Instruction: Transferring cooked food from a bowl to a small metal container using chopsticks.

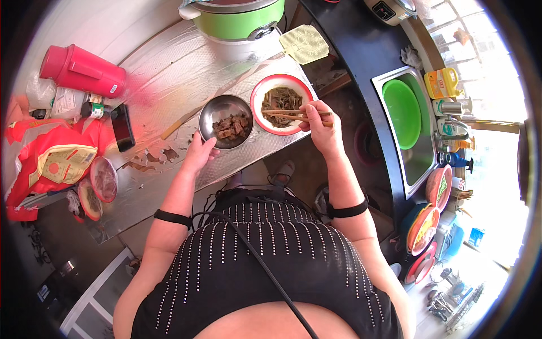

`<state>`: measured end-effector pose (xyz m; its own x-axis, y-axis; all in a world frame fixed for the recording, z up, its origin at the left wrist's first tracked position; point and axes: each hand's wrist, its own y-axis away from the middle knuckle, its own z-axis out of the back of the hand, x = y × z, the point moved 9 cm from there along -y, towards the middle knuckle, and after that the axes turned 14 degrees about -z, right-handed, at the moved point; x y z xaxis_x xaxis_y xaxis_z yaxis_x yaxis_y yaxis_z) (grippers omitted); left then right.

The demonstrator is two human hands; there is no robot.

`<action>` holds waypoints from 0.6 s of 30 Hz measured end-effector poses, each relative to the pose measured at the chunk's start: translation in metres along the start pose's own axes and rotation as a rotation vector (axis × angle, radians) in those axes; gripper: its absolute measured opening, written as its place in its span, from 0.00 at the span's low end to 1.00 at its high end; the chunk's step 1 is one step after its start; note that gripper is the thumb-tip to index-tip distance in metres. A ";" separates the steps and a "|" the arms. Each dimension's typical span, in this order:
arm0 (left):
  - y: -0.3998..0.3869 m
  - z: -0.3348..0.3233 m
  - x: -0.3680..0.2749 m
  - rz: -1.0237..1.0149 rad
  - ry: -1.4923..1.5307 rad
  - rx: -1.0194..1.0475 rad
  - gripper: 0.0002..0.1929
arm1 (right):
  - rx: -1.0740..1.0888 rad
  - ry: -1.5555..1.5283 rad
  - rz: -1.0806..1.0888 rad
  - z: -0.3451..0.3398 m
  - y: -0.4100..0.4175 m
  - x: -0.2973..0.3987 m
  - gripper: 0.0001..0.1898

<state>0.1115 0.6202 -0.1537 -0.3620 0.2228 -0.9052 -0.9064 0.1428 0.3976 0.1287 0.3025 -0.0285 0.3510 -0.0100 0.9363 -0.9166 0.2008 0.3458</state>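
Observation:
My left hand [201, 151] grips the near left rim of a stainless steel bowl [211, 111], thumb over the edge. Chunks of brown cooked food, perhaps meat, [230, 127] lie in the lower part of that bowl. Touching or almost touching it on the right is a white enamel basin with a red rim [256, 99]. Dark, stringy cooked food [284, 99] fills its middle. A pair of wooden chopsticks [292, 113] is held in my right hand [322, 127] over the basin's right edge. Their tips are at the stringy food; whether they pinch any, I cannot tell.
A yellow fly swatter [305, 44] lies behind the bowls, its handle running left. At the back stands a green electric cooker [237, 23]. A smartphone [123, 128] and a pink thermos jug [84, 72] are leftward. Rightward, a sink [417, 169] holds a green basin [401, 114].

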 end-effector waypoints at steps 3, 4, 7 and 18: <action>-0.001 0.001 0.003 -0.002 0.012 -0.012 0.19 | -0.110 0.017 0.089 0.017 -0.003 0.001 0.07; -0.002 0.000 0.002 -0.003 0.013 -0.004 0.18 | -0.172 0.046 0.154 0.026 -0.002 0.005 0.07; -0.001 0.000 0.000 0.000 0.014 -0.001 0.18 | -0.214 -0.041 0.098 0.040 0.000 0.012 0.08; -0.002 -0.001 0.000 0.013 -0.012 0.012 0.19 | -0.258 -0.089 0.137 0.042 0.005 0.012 0.09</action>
<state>0.1126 0.6188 -0.1544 -0.3710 0.2365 -0.8980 -0.8988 0.1516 0.4112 0.1200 0.2618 -0.0131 0.1990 -0.0495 0.9787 -0.8713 0.4482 0.1998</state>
